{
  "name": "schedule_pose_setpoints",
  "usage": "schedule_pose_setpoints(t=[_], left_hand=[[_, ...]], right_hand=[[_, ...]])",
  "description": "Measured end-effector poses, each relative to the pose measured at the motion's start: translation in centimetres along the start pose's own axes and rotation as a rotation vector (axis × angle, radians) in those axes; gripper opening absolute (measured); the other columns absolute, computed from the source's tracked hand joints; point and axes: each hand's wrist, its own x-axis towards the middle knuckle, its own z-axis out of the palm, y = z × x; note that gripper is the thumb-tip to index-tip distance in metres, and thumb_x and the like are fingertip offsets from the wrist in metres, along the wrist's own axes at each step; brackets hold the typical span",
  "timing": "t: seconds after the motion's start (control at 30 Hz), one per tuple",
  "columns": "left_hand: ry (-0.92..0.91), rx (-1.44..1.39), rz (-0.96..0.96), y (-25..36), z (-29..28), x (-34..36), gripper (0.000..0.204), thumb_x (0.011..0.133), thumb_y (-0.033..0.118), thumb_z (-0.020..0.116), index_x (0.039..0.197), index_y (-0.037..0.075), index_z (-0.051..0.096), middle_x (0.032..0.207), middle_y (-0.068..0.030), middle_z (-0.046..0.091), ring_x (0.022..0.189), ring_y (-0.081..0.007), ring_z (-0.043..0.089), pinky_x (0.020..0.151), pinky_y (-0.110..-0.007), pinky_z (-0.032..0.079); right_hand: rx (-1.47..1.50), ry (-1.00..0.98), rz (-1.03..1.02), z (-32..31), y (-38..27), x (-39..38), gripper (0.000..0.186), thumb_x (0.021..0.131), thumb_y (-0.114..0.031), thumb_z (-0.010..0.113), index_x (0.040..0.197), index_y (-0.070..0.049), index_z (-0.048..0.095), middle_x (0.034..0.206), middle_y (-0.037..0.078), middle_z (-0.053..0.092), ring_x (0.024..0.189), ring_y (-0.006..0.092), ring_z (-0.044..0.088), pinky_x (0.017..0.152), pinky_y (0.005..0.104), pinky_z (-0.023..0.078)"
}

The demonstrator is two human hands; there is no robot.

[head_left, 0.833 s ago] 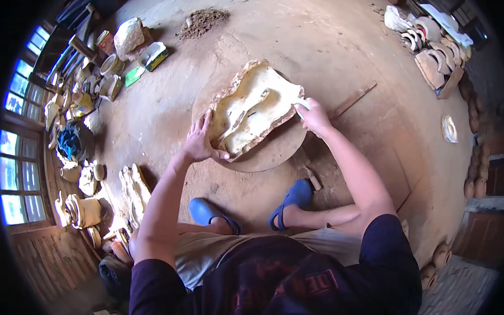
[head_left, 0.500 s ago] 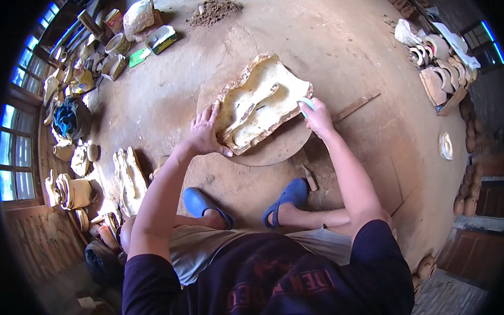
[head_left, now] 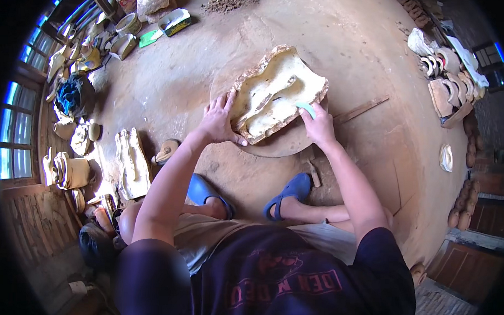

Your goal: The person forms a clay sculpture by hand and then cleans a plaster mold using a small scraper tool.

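Observation:
A plaster mold [head_left: 261, 110], cream inside with a rough brown rim, lies on a round board [head_left: 279, 150] in front of me. A long raised ridge runs along its hollow. My left hand [head_left: 222, 121] rests against the mold's left end, fingers spread over the rim and thumb stretched along the near corner. In my right hand [head_left: 318, 124] is a pale green curved scraper [head_left: 306, 107], its exact kind partly hidden by the fingers. Its tip reaches over the near right rim into the hollow.
A wooden stick [head_left: 364, 108] lies right of the board; a small wooden-handled tool [head_left: 315, 175] is by my right shoe. Another long mold half [head_left: 132, 164] stands at left. Curved molds [head_left: 449, 89] are stacked at right. Tubs [head_left: 175, 22] and a soil heap [head_left: 232, 0] sit far off.
The scraper has moved from the mold's right corner leftward along the near rim, into the hollow. My left hand keeps its place on the left end. The whole view has shifted slightly.

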Motion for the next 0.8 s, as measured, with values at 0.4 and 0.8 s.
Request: schedule_pose_setpoints(t=[0.4, 0.8], left_hand=[[0.042, -0.019, -0.018, 1.3, 0.8, -1.1, 0.166, 0.043, 0.075, 0.095, 0.17, 0.007, 0.012, 0.158, -0.0288, 0.036, 0.149, -0.0492, 0.034, 0.123, -0.059, 0.031], [-0.047, -0.074, 0.066, 1.9, 0.7, -3.1, 0.134, 0.066, 0.052, 0.093, 0.167, 0.002, 0.02, 0.147, -0.0274, 0.049, 0.14, -0.0441, 0.048, 0.116, -0.05, 0.042]], right_hand=[[-0.053, -0.084, -0.003, 3.5, -1.7, -3.2, 0.031, 0.1, -0.028, 0.072, 0.116, -0.002, 0.068, 0.077, 0.013, 0.068, 0.058, 0.025, 0.064, 0.055, 0.0386, 0.053], [0.013, -0.35, 0.297, 2.5, -6.4, -7.3, 0.026, 0.098, -0.024, 0.072, 0.111, -0.001, 0.071, 0.071, 0.009, 0.068, 0.051, 0.0158, 0.061, 0.046, 0.0348, 0.049]])
